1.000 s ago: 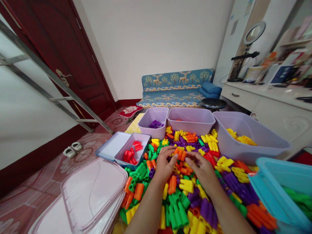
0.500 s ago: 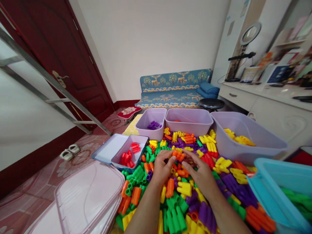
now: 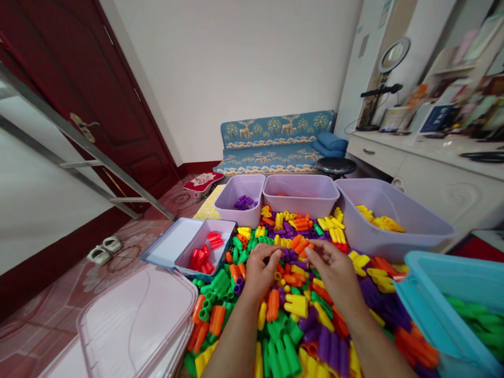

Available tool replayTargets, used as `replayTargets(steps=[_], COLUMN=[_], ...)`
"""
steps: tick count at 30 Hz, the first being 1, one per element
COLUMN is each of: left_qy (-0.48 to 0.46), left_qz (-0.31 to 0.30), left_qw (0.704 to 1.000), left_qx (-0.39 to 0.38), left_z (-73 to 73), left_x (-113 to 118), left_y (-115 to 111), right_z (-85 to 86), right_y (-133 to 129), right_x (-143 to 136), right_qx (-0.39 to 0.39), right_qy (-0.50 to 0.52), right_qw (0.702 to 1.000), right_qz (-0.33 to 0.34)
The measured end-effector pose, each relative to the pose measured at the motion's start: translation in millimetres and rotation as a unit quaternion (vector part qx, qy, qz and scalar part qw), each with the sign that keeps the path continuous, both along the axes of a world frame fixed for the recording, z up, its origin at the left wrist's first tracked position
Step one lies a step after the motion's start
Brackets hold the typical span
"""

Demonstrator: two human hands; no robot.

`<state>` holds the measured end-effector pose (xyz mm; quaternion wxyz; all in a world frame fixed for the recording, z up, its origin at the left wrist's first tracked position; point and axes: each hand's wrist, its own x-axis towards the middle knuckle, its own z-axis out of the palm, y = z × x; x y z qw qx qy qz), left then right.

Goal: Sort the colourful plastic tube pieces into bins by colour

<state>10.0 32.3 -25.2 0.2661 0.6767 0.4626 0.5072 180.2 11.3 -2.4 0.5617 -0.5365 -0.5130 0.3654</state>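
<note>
A pile of bullet-shaped plastic toy pieces [image 3: 283, 338] in green, yellow, orange, purple and red spreads beneath both hands. My right hand [image 3: 333, 270] pinches an orange toy piece [image 3: 301, 245] made of joined tubes, between thumb and fingers above the pile. To its left, my left hand [image 3: 260, 270] has its fingers curled, with thumb and index close together. Whatever sits at its fingertips is too small to make out. A group of yellow pieces [image 3: 296, 305] and a green group [image 3: 283, 356] lie between my forearms.
Lilac bins hold purple [image 3: 240, 214], orange [image 3: 301, 210] and yellow pieces [image 3: 394, 247] behind the pile. At right stands a turquoise bin [image 3: 425, 294] with green ones. A tray [image 3: 183, 262] holds red pieces; stacked lids [image 3: 137, 315] lie at left.
My hands have moved apart slightly, the right one shifting right. The orange piece, held between both hands before, is now at my right fingertips. The view has turned slightly.
</note>
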Motion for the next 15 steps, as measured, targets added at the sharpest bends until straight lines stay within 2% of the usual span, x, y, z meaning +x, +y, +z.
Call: replayTargets(steps=[2,4,7,10,12,15], left_qy=[0.009,0.015,0.023,0.025,0.024,0.024], left_qz=[0.002,0.003,0.006,0.008,0.011,0.012], left_qw=[1.0,1.0,1.0,1.0,1.0,1.0], left_qx=[0.001,0.003,0.004,0.003,0.004,0.002], left_z=[-1.2,-2.4,-3.4,-3.9,-3.9,-3.6], left_x=[0,-1,-2,-2,-2,-1], left_y=[1,1,2,2,2,3], right_z=[13.3,27.7,48.4,65.4,72.3,70.7], right_y=[7,19,48,80,95,95], right_x=[6,12,16,12,7,2], right_qx=[-0.024,-0.034,-0.008,0.075,0.12,0.105], right_qy=[-0.016,-0.015,0.019,0.122,0.201,0.233], right_qw=[0.999,0.998,1.0,0.988,0.97,0.966], right_qz=[0.041,0.044,-0.006,-0.055,-0.062,-0.033])
